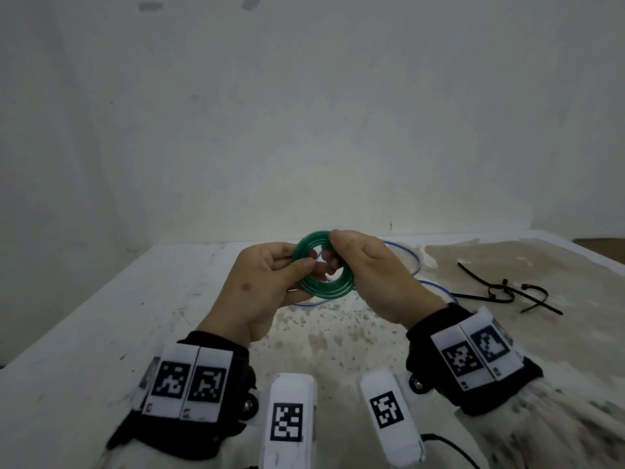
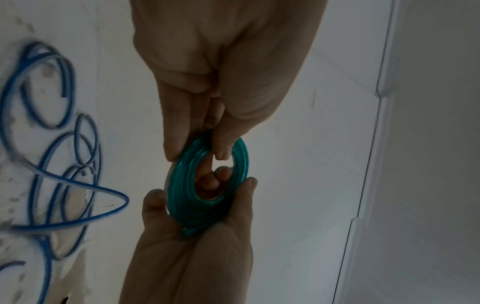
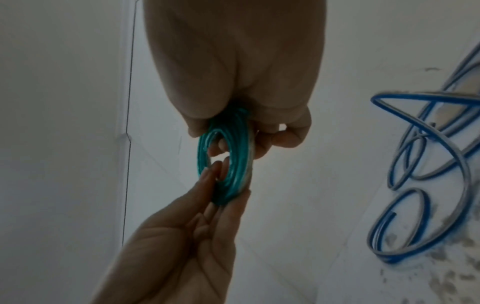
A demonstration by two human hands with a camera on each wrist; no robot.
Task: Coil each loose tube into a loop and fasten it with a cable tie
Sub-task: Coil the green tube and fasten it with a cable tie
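Left hand (image 1: 267, 282) and right hand (image 1: 375, 279) fingers both pinch the coiled green tube (image 1: 323, 289); no legible writing

Tubes: two. One green tube (image 1: 321, 265), wound into a multi-turn coil; one blue tube (image 1: 414, 262), loose, at 3 o'clock from the green coil. Cable ties (image 1: 507, 289): black, tangled; exact count cannot be determined. Hands: two.
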